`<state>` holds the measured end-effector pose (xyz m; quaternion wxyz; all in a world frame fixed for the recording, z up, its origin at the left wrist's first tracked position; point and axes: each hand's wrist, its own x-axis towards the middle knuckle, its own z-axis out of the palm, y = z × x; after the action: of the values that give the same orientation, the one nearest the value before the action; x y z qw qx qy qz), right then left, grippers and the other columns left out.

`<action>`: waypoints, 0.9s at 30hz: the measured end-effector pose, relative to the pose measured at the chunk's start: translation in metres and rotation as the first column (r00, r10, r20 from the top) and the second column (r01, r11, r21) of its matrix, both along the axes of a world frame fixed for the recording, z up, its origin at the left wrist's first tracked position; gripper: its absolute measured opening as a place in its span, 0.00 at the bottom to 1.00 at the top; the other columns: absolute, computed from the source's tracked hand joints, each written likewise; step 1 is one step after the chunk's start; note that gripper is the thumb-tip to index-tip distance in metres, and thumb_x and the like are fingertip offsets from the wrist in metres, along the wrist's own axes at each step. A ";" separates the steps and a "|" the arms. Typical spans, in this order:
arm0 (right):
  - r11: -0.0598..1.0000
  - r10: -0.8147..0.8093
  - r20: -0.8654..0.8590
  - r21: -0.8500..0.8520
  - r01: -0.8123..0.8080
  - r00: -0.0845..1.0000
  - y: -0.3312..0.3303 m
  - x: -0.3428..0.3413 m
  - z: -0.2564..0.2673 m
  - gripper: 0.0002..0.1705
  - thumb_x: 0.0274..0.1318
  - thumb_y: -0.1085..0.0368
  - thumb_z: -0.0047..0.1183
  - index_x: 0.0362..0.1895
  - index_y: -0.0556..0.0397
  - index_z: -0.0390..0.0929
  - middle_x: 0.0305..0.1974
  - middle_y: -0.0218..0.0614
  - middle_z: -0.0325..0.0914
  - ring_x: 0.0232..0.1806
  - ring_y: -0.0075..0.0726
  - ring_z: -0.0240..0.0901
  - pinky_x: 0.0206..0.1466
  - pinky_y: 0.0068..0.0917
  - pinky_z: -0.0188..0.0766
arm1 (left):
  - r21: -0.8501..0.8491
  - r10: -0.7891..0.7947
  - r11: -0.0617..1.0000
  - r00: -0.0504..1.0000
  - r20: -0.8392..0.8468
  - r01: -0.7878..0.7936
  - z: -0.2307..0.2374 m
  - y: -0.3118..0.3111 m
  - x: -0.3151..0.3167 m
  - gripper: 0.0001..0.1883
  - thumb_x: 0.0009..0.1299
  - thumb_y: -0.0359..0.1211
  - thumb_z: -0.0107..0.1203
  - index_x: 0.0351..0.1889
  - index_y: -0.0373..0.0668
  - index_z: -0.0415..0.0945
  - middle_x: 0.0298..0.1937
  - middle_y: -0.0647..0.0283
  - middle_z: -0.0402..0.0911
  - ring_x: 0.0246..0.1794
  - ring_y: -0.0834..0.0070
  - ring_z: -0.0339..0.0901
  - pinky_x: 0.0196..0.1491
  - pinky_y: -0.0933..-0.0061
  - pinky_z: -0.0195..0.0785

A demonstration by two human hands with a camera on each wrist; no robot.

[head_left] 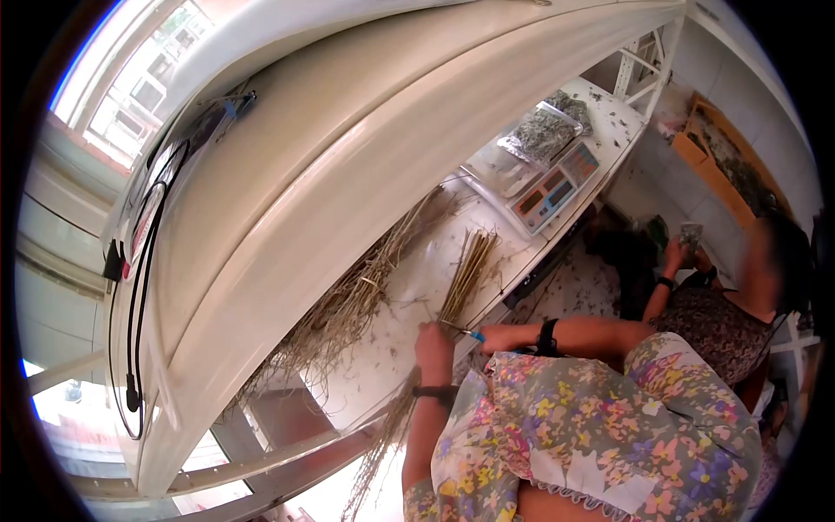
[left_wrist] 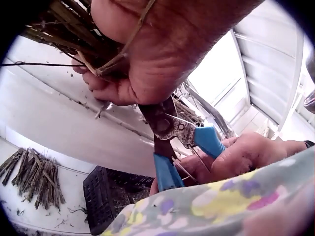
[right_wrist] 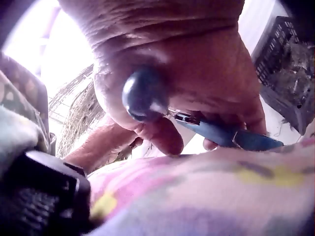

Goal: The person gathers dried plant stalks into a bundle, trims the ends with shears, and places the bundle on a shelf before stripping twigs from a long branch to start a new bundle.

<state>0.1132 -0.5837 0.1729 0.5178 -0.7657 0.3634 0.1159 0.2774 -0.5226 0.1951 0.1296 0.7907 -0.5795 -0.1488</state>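
Observation:
My left hand (head_left: 432, 348) grips a bundle of dry brown stems (head_left: 468, 271) at its lower end; the left wrist view shows the fingers wrapped round the thick stems (left_wrist: 64, 24). The right hand (left_wrist: 248, 153) holds pruning shears with blue handles (left_wrist: 168, 172), also seen in the right wrist view as a blue handle (right_wrist: 236, 137) under the fingers. Their metal pivot (left_wrist: 162, 125) lies just below the left hand, the blades partly hidden behind it. Thin stems trail below the left hand in the head view.
A heap of dry stalks (head_left: 348, 300) lies along the table's back. A scale (head_left: 544, 196) with a foil tray (head_left: 541, 135) of plant bits stands farther along. A black crate (left_wrist: 101, 199) is below. Another person (head_left: 709, 317) sits at right, near a wooden tray (head_left: 726, 161). A large cream panel (head_left: 287, 209) overhangs the table.

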 end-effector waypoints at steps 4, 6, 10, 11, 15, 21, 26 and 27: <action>1.000 -0.023 0.055 0.020 0.022 0.998 0.000 0.000 -0.012 0.13 0.36 0.64 0.49 0.19 0.64 0.67 0.19 0.51 0.68 0.21 0.50 0.62 0.28 0.45 0.60 | 0.011 -0.009 1.000 1.000 0.022 0.009 -0.003 -0.001 0.003 0.08 0.54 0.26 0.53 0.33 0.34 0.73 0.40 0.45 0.73 0.35 0.48 0.76 0.38 0.54 0.71; 0.996 -0.070 0.124 -0.041 0.076 0.990 0.002 0.000 -0.031 0.14 0.36 0.64 0.49 0.23 0.64 0.67 0.22 0.51 0.68 0.23 0.50 0.63 0.29 0.44 0.60 | 0.057 0.001 0.998 0.997 0.071 -0.005 -0.011 -0.005 0.005 0.10 0.52 0.26 0.58 0.32 0.36 0.73 0.40 0.49 0.73 0.35 0.52 0.76 0.37 0.58 0.72; 1.000 0.011 0.118 0.024 -0.013 0.993 -0.002 -0.003 -0.036 0.16 0.36 0.63 0.48 0.28 0.66 0.68 0.27 0.56 0.71 0.29 0.55 0.69 0.31 0.44 0.61 | 0.007 0.036 0.999 0.994 0.106 -0.037 -0.015 -0.005 0.004 0.09 0.52 0.26 0.55 0.31 0.37 0.73 0.38 0.52 0.73 0.37 0.52 0.75 0.38 0.57 0.71; 1.000 0.005 0.080 0.020 -0.007 0.997 -0.003 -0.001 -0.039 0.17 0.35 0.63 0.49 0.28 0.66 0.68 0.27 0.57 0.71 0.30 0.55 0.69 0.32 0.44 0.62 | -0.028 0.032 0.999 0.990 0.139 -0.028 -0.016 -0.005 0.004 0.08 0.52 0.26 0.54 0.31 0.37 0.73 0.38 0.53 0.73 0.38 0.53 0.74 0.39 0.57 0.71; 1.000 -0.022 0.039 0.020 0.022 0.999 -0.002 0.002 -0.045 0.16 0.33 0.64 0.50 0.27 0.65 0.69 0.27 0.56 0.73 0.29 0.54 0.70 0.31 0.45 0.62 | -0.024 -0.056 0.998 0.950 0.307 0.066 -0.007 -0.008 0.009 0.10 0.51 0.27 0.53 0.33 0.40 0.71 0.39 0.56 0.72 0.41 0.58 0.72 0.47 0.50 0.65; 0.995 -0.055 0.019 0.088 0.053 0.998 -0.005 0.004 -0.054 0.10 0.32 0.66 0.52 0.18 0.61 0.70 0.19 0.48 0.72 0.22 0.47 0.68 0.25 0.41 0.62 | -0.065 -0.104 0.989 0.928 0.358 0.136 0.035 0.016 0.004 0.36 0.48 0.37 0.63 0.56 0.41 0.62 0.47 0.56 0.72 0.51 0.59 0.69 0.58 0.43 0.53; 0.961 -0.159 0.044 0.236 0.144 0.986 -0.004 0.008 -0.051 0.11 0.37 0.67 0.54 0.16 0.61 0.69 0.19 0.44 0.69 0.18 0.41 0.62 0.24 0.41 0.58 | -0.001 -0.015 1.000 0.962 0.273 0.016 0.032 0.039 0.018 0.42 0.47 0.40 0.66 0.59 0.40 0.58 0.44 0.56 0.74 0.50 0.58 0.70 0.57 0.50 0.56; 0.945 -0.183 0.050 0.284 0.161 0.982 -0.004 0.009 -0.050 0.11 0.40 0.67 0.55 0.16 0.62 0.69 0.20 0.45 0.69 0.18 0.42 0.60 0.25 0.44 0.57 | 0.022 0.019 0.999 0.965 0.263 -0.025 0.029 0.038 0.022 0.42 0.46 0.39 0.66 0.59 0.39 0.57 0.43 0.55 0.74 0.49 0.57 0.70 0.55 0.52 0.57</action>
<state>0.1223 -0.5875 0.1229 0.6419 -0.6545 0.3890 0.0911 0.2994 -0.4849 0.2240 0.0434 0.8114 -0.5809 -0.0486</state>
